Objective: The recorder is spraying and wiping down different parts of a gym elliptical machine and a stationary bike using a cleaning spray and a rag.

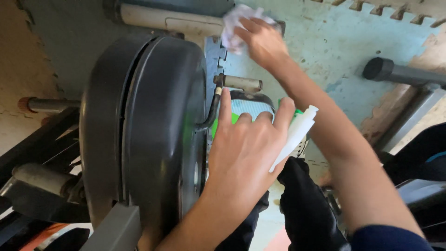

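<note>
Reaching fwd w/ arm stretched out, the right hand (262, 42) has fingers curled over a crumpled pale cloth (234, 29), pressing it on the cream metal bar (172, 22) at the top of the frame, above the smooth dark-grey round plastic flywheel housing (144, 125). Left hand (246, 148) sits lower, approx. mid-frame, knuckles up, fingers wrapped round a white plastic spray bottle (295, 135) w/ nozzle pointing up-right, just beside the housing and over the scuffed pale-blue foam floor mat (334, 46).
</note>
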